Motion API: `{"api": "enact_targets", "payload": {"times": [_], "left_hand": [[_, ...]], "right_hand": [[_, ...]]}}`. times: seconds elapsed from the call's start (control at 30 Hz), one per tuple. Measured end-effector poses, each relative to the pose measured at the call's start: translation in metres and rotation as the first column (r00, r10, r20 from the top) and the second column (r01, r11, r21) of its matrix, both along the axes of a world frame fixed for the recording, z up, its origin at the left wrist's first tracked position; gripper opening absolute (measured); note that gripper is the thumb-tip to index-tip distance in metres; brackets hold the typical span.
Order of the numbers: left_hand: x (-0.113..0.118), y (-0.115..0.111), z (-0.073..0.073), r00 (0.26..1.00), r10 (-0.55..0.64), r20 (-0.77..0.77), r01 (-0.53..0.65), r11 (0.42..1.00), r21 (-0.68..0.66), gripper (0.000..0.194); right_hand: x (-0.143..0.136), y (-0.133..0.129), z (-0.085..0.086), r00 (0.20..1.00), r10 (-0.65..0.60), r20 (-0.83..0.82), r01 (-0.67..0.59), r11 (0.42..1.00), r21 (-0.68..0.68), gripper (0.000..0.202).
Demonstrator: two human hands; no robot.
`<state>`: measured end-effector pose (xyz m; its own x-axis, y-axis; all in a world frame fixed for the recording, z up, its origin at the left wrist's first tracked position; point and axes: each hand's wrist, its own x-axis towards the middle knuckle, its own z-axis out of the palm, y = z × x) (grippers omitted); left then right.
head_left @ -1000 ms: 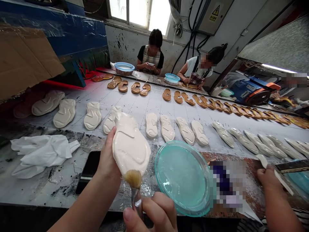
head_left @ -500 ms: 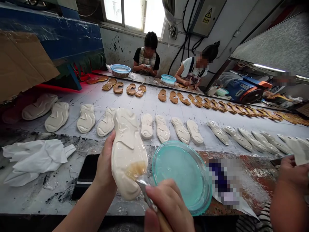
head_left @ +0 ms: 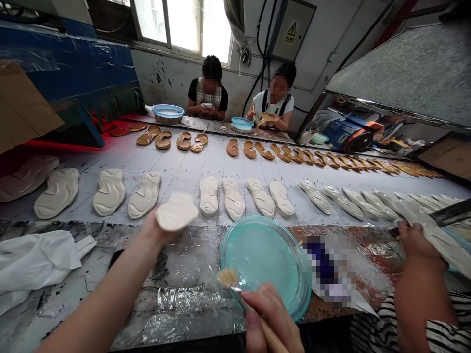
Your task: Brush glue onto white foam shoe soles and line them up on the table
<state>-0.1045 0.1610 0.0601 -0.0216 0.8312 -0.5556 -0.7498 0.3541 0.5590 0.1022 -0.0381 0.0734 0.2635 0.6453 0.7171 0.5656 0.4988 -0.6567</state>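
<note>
My left hand (head_left: 152,228) is closed on a white shoe sole (head_left: 177,212), stretched out over the near edge of the white conveyor belt (head_left: 180,164). The sole is slightly blurred. A wooden-handled paintbrush (head_left: 235,287) is gripped in my right hand (head_left: 270,314), its pale bristles beside the left rim of a turquoise basin (head_left: 307,289) of cloudy liquid. Other glossy white soles (head_left: 234,198) lie in a row along the belt's near side, left and right of the held one.
Brown soles (head_left: 250,149) line the belt's far side, where two people sit near blue basins (head_left: 168,113). White cloth (head_left: 40,262) lies at left on the worktop, with a dark phone (head_left: 116,257) partly behind my forearm. A co-worker's hand (head_left: 417,240) holds a sole at right.
My left hand has carried the sole away from me to the belt. The brush has left the sole and come beside the basin. The view has shifted, and the right-hand co-worker has raised a brown sole.
</note>
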Motion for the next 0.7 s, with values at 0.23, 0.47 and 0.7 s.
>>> {"api": "enact_targets", "payload": {"times": [0.23, 0.47, 0.7], "left_hand": [[-0.036, 0.077, -0.017, 0.800, 0.120, -0.587, -0.170, 0.985, -0.029, 0.040], [-0.028, 0.050, -0.027, 0.380, 0.242, -0.893, -0.076, 0.970, 0.231, 0.046], [0.055, 0.084, -0.052, 0.557, -0.124, -0.821, 0.217, 0.976, -0.001, 0.039]], "right_hand": [[0.021, 0.000, -0.011, 1.000, -0.004, -0.017, 0.003, 0.998, -0.060, 0.020], [0.040, 0.013, -0.034, 0.917, -0.202, -0.343, 0.090, 0.944, -0.317, 0.020], [0.063, 0.029, -0.059, 0.897, -0.284, -0.340, 0.113, 0.888, -0.445, 0.023]]}}
